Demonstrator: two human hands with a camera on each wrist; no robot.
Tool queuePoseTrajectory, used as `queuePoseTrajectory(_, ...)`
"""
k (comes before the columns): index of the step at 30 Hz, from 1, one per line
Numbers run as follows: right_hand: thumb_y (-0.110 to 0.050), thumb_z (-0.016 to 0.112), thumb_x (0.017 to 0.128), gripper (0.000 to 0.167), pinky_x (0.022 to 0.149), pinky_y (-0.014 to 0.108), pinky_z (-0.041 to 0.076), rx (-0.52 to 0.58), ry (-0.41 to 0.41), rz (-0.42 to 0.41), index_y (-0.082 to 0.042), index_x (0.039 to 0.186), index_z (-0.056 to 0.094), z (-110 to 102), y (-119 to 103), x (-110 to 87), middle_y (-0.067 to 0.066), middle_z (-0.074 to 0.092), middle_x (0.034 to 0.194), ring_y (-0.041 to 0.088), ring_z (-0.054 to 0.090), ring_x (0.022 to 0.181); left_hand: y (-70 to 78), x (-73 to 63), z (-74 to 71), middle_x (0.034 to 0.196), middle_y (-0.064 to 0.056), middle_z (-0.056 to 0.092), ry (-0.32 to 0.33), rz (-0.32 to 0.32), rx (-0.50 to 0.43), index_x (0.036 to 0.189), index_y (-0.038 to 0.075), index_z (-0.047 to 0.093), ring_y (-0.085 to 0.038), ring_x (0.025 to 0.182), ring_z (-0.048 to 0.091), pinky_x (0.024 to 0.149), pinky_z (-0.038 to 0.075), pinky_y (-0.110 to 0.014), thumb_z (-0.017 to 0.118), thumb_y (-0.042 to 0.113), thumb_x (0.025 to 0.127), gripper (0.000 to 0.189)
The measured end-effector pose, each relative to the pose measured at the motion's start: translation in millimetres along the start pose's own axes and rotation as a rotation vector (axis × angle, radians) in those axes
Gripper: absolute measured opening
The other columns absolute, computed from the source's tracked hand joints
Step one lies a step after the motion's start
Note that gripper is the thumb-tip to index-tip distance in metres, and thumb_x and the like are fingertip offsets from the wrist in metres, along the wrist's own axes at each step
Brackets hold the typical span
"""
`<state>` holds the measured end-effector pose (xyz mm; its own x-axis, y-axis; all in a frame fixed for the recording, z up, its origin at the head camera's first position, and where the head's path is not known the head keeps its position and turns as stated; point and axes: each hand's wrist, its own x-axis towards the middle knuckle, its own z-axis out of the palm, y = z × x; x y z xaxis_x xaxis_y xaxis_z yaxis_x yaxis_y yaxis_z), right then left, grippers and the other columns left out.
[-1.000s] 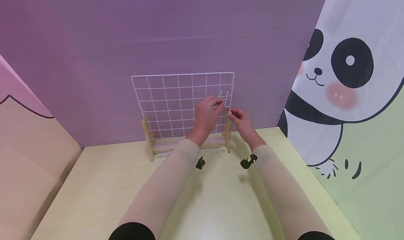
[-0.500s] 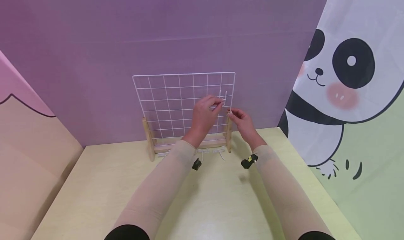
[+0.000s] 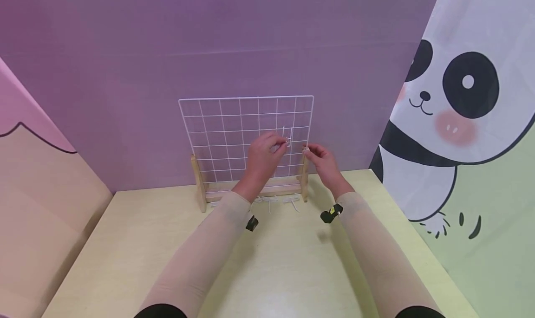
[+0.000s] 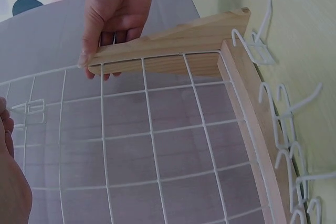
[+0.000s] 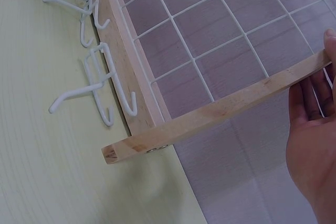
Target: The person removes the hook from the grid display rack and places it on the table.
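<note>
A white wire grid panel [image 3: 234,132] stands upright in a wooden stand [image 3: 199,183]. In front of its right part my left hand [image 3: 262,158] pinches a white wire hook [image 3: 290,137], whose two prongs point up. The left wrist view shows this hook [image 4: 35,111] near the grid wires; whether it touches them I cannot tell. My right hand [image 3: 323,162] grips the top of the stand's right wooden upright [image 5: 226,106] by the grid's edge, thumb on the near side and fingers behind.
Several more white wire hooks [image 5: 100,82] lie on the pale wooden table [image 3: 271,267] along the stand's base. Close behind the grid is a purple backdrop [image 3: 234,39]. A panda-printed sheet [image 3: 451,137] hangs at the right.
My left hand has shifted left and slightly down, with the hook still pinched. The right hand stays on the upright. The view has turned slightly.
</note>
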<state>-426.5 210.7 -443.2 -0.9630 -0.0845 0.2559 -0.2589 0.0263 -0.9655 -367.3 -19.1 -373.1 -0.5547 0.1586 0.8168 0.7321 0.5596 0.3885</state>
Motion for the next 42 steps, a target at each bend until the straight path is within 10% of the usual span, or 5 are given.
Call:
queuePoseTrajectory(9, -0.013, 0.068, 0.111, 0.039, 0.105, 0.024, 0.051, 0.021, 0.012, -0.02, 0.005, 0.146, 0.065, 1, 2, 0.6, 0.023, 0.065, 0.144, 0.013, 0.061, 0.118, -11.2, -10.6, -12.0, 0.101, -0.008, 0.079, -0.033, -0.011, 0.008, 0.108, 0.003, 0.084, -0.026, 0.099, 0.075, 0.093, 0.063, -0.04, 0.082, 0.006, 0.1, 0.008)
queuePoseTrajectory(42, -0.018, 0.068, 0.112, 0.04, 0.111, 0.029, 0.049, -0.019, 0.013, -0.021, 0.001, 0.146, 0.066, 0, 6, 1.3, 0.021, 0.065, 0.148, 0.014, 0.06, 0.122, -39.6, -66.9, -58.9, 0.103, -0.004, 0.079, -0.215, -0.003, 0.064, 0.105, 0.005, 0.083, -0.023, 0.096, 0.073, 0.086, 0.063, -0.039, 0.083, 0.005, 0.099, 0.006)
